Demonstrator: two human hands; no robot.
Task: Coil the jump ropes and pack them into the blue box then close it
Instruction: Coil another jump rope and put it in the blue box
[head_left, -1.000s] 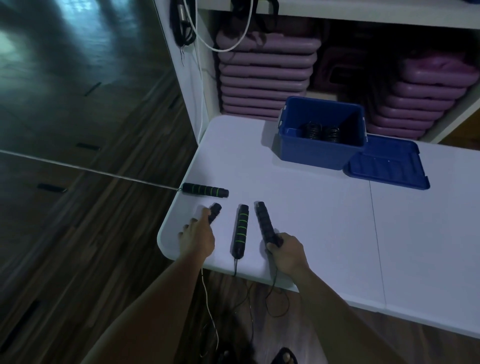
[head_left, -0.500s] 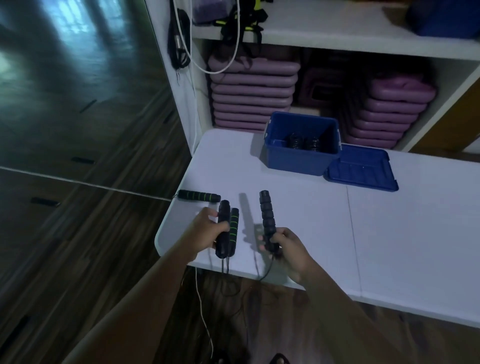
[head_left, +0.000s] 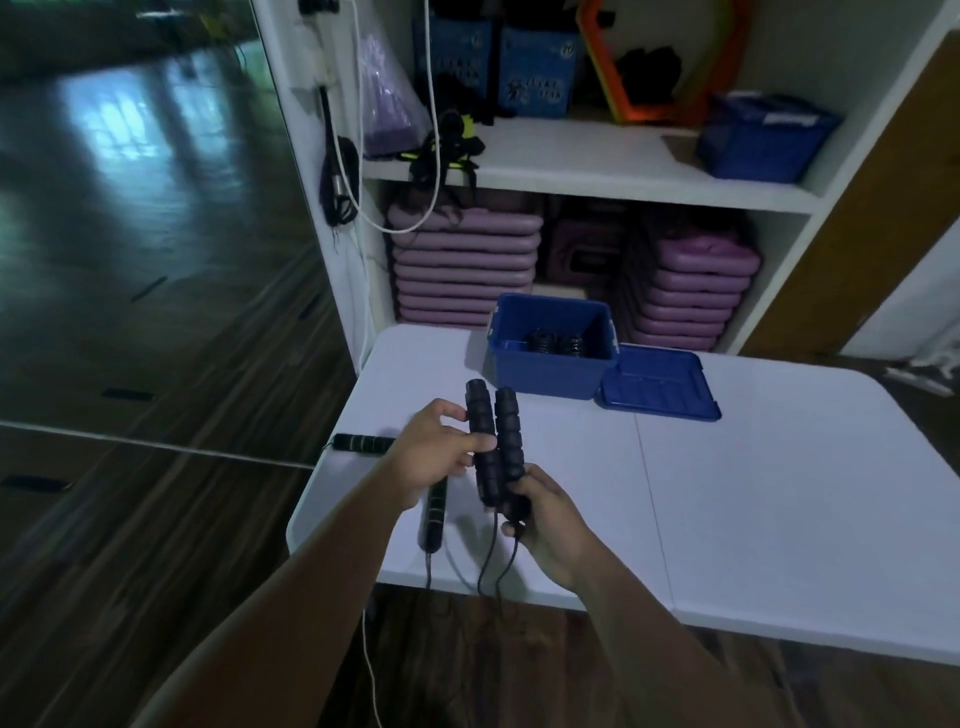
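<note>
Two black handles held upright and side by side above the white table's near-left part.

I see the pair of black handles (head_left: 493, 441) with long axes pointing toward 12 o'clock, cords trailing to 6 o'clock off the table (head_left: 753, 493) edge. My left hand (head_left: 431, 457) pinches the left one; my right hand (head_left: 550, 514) is curled around the lower ends. A green-striped handle (head_left: 434, 514) lies at 7 o'clock, another striped handle (head_left: 363, 443) at 9 o'clock. The open blue box (head_left: 545, 364), handles inside, sits at 12 o'clock, its lid (head_left: 657, 384) flat beside at 1 o'clock; nothing stands between.
</note>
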